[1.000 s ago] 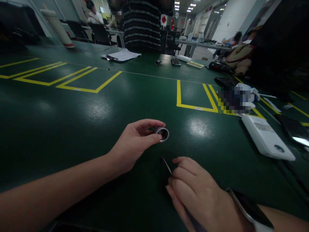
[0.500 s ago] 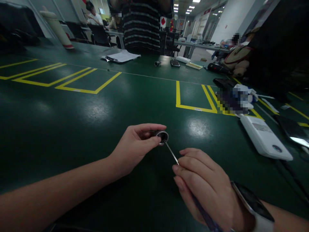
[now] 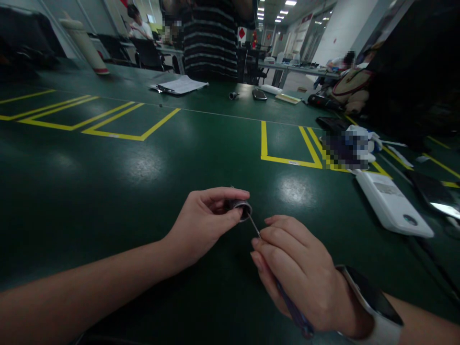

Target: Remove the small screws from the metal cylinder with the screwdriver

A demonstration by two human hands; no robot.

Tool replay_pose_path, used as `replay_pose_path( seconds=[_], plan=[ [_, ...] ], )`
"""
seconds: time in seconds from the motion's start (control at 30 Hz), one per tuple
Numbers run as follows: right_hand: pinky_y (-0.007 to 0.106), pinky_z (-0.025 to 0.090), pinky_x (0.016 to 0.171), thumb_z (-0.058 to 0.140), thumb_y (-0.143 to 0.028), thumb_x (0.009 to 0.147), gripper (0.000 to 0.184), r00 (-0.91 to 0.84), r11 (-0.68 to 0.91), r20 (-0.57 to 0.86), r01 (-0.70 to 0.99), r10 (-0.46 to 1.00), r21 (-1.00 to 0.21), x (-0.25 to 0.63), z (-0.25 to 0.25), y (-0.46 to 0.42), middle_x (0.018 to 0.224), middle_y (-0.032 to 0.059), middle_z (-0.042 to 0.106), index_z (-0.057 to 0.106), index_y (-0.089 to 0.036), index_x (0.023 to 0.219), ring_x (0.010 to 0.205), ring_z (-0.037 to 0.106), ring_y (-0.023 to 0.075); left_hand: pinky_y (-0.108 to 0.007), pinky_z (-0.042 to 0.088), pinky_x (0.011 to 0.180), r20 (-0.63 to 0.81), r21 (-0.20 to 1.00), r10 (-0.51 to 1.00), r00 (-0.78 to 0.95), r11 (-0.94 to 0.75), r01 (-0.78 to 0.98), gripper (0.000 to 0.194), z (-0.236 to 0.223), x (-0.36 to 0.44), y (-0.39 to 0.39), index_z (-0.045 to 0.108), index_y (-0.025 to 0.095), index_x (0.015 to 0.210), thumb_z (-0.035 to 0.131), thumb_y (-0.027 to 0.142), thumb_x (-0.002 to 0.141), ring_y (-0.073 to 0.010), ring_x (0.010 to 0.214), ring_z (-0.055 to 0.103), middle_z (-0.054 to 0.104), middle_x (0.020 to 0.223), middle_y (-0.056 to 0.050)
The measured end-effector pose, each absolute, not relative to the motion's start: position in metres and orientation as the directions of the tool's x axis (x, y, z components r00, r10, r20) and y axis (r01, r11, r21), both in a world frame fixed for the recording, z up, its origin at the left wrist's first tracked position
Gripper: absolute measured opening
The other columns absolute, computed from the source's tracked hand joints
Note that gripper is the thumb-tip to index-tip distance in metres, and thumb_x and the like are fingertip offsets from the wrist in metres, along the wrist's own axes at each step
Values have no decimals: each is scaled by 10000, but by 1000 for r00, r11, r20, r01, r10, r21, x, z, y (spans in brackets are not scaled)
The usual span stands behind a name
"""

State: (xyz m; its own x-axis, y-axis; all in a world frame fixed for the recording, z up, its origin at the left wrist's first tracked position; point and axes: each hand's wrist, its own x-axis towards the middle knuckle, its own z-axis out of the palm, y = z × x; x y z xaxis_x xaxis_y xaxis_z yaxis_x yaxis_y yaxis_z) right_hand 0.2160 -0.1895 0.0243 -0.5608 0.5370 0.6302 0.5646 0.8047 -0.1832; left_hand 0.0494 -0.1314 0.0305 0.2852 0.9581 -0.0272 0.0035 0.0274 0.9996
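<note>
Between the thumb and fingers of my left hand [image 3: 210, 220] is a small dark metal cylindrical part [image 3: 245, 207], its round open end facing right toward me. My right hand [image 3: 296, 268] is closed around a screwdriver [image 3: 293, 306] with a dark purplish handle and a thin metal shaft. The shaft points up and left, and its tip sits inside the part's open end, hidden from sight. A watch with a white band [image 3: 373, 299] is on my right wrist.
Yellow tape outlines [image 3: 291, 162] mark the green table [image 3: 201, 148]. A white power bank [image 3: 393, 203] lies at right. Farther back are papers [image 3: 185, 85], another small metal part [image 3: 233, 96], a phone [image 3: 259, 94] and a tumbler [image 3: 84, 45]. A person in a striped shirt [image 3: 210, 43] stands opposite.
My right hand has moved slightly left and up, bringing the screwdriver shaft deeper into the metal part. My left hand has tilted the part a little and keeps hold of it.
</note>
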Motion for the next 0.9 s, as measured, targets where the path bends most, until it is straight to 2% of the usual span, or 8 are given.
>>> replay_pose_path(
  seconds=[0.37,0.5,0.6,0.73,0.83,0.9],
  plan=[
    [434,485,775,528,-58,828,137,-541,754,583,625,606,-203,211,23,-196,708,82,638,596,-107,720,698,555,186,-213,557,698,-97,995,964,246,92,32,207,31,53,-131,724,154,840,668,95,649,-146,782,694,747,839,-22],
    [413,488,744,518,-60,830,118,-536,758,585,611,609,-229,212,24,-191,705,82,629,591,-112,754,692,552,185,-232,552,709,-101,995,959,264,92,47,204,29,54,-127,712,148,849,654,93,661,-150,789,688,741,846,-28],
    [367,484,740,498,-34,824,124,-468,750,611,556,639,-359,216,30,-188,729,75,627,583,-120,799,722,568,176,-251,545,721,-114,993,945,308,104,48,260,27,53,-123,680,135,911,649,82,658,-157,802,681,729,849,-36],
    [294,469,690,469,-79,865,150,-341,645,554,506,759,-573,220,40,-187,747,41,621,589,-157,821,732,582,146,-289,536,765,-70,996,928,367,45,76,516,20,45,-110,578,140,1093,654,7,600,-162,824,670,690,950,-41],
    [263,439,596,477,-195,896,187,-258,502,432,500,864,-705,221,48,-181,703,14,617,610,-181,764,649,569,125,-333,529,781,96,952,928,359,-191,238,477,12,36,-90,576,160,1100,633,35,643,-181,866,649,643,1016,-57],
    [260,432,588,497,-264,890,227,-226,407,338,477,913,-779,220,51,-171,683,7,624,620,-184,717,633,573,126,-354,517,784,228,823,908,351,-373,428,442,7,30,-74,606,187,1082,670,95,654,-198,900,619,594,1069,-61]
  ],
)
